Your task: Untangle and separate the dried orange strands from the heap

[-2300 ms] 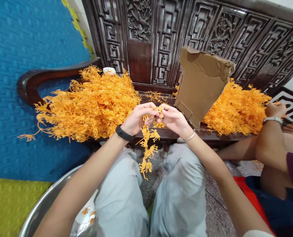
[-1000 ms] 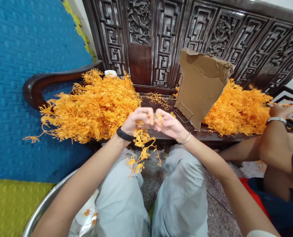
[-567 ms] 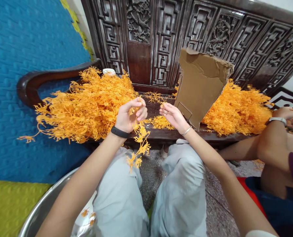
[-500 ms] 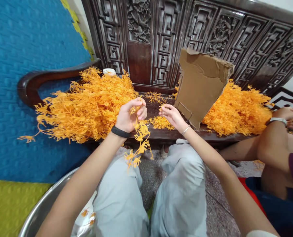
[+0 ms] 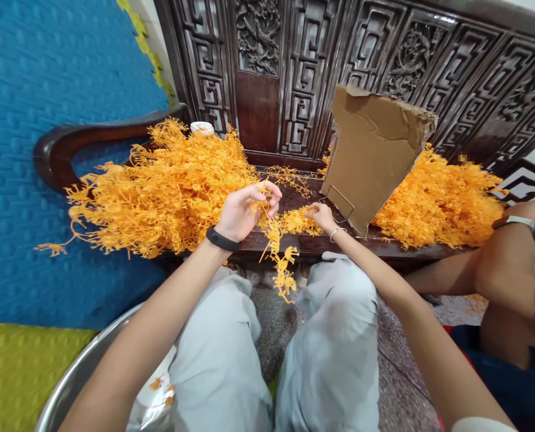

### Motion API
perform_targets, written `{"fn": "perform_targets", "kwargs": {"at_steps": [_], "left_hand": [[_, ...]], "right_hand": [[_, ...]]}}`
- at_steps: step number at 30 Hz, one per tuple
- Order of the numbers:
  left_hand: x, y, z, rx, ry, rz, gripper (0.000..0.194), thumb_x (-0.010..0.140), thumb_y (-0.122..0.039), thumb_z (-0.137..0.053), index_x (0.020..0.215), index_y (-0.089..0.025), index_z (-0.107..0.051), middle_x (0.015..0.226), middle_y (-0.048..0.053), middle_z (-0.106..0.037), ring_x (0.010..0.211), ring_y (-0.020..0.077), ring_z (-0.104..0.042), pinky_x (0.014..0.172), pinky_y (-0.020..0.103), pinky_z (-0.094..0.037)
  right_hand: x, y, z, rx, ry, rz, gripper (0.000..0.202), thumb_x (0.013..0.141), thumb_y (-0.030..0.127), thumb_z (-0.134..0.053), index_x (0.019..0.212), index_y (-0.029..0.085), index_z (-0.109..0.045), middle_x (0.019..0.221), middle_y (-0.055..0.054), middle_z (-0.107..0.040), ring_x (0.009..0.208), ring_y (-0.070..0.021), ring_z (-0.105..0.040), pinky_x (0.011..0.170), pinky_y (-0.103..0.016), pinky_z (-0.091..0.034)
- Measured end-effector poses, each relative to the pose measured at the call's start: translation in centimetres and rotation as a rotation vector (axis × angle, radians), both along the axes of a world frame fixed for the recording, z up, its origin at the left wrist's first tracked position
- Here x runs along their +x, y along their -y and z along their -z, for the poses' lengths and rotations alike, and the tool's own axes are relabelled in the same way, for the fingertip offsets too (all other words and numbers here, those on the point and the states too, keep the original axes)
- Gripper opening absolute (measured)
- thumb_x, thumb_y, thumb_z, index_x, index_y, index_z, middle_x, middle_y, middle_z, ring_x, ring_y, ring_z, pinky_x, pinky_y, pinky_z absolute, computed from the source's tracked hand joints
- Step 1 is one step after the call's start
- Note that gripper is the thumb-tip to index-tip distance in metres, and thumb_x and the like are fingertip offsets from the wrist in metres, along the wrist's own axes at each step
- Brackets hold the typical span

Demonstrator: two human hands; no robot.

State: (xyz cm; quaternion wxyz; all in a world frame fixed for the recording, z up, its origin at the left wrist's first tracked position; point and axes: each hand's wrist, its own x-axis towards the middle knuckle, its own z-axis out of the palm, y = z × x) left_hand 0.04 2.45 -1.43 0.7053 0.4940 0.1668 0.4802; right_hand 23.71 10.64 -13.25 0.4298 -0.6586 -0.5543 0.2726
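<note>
My left hand (image 5: 248, 210) has its fingers curled round a strand of orange plastic pieces (image 5: 285, 258), which dangles past the bench's front edge. Over a small heap of loose orange pieces (image 5: 296, 221) is my right hand (image 5: 322, 217), its fingertips pressed together. Whatever those fingertips may hold is too small to make out. To the left of my left hand, a large tangled pile of orange plastic strands (image 5: 159, 192) covers the bench end. A few thin orange stems (image 5: 287, 177) lie behind the small heap.
A cardboard sheet (image 5: 370, 156) stands upright on the dark wooden bench (image 5: 267, 243), with another orange pile (image 5: 438, 204) beyond it. At the right edge is another person's arm (image 5: 510, 258). A metal basin (image 5: 60, 396) sits at lower left. A white round container (image 5: 202, 128) stands behind the left pile.
My left hand has moved slightly right with the dangling strand. My right hand has moved right and a little down to the small heap, its fingers drawing closer together. The view has shifted slightly.
</note>
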Motion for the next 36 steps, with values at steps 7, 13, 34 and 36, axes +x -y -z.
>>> {"fn": "perform_targets", "kwargs": {"at_steps": [7, 13, 34, 36], "left_hand": [[0.3, 0.4, -0.5, -0.044, 0.097, -0.094, 0.022, 0.053, -0.016, -0.045, 0.065, -0.009, -0.062, 0.074, 0.010, -0.057, 0.058, 0.0137, -0.050, 0.056, 0.028, -0.041], [-0.2, 0.5, -0.5, -0.010, 0.084, -0.158, 0.021, 0.054, -0.014, -0.044, 0.065, -0.010, -0.062, 0.076, 0.009, -0.058, 0.058, 0.0131, -0.048, 0.056, 0.028, -0.040], [-0.9, 0.2, 0.3, -0.029, -0.021, -0.177, 0.021, 0.054, -0.005, -0.048, 0.068, -0.010, -0.062, 0.082, 0.006, -0.061, 0.073, 0.0135, -0.054, 0.066, 0.025, -0.042], [-0.7, 0.2, 0.6, -0.004, -0.153, -0.188, 0.021, 0.057, -0.004, -0.055, 0.075, -0.012, -0.062, 0.080, 0.002, -0.059, 0.071, 0.0107, -0.052, 0.064, 0.023, -0.040]], "right_hand": [[-0.3, -0.1, 0.1, 0.002, 0.074, 0.015, 0.022, 0.054, 0.004, -0.062, 0.072, 0.017, -0.057, 0.057, 0.005, -0.050, 0.058, -0.0100, -0.045, 0.073, -0.028, -0.042], [-1.8, 1.6, -3.3, 0.131, -0.055, -0.104, 0.015, 0.065, 0.014, -0.060, 0.079, 0.016, -0.057, 0.067, 0.003, -0.053, 0.059, -0.0083, -0.047, 0.065, -0.023, -0.042], [-6.1, 9.5, -10.2, 0.494, 0.043, -0.557, 0.018, 0.079, 0.033, -0.061, 0.093, 0.021, -0.060, 0.098, -0.004, -0.058, 0.091, -0.0165, -0.054, 0.078, -0.031, -0.043], [-6.6, 10.0, -10.5, 0.539, 0.063, -0.555, 0.017, 0.080, 0.033, -0.059, 0.092, 0.021, -0.059, 0.096, -0.004, -0.057, 0.091, -0.0160, -0.053, 0.080, -0.030, -0.042]]}}
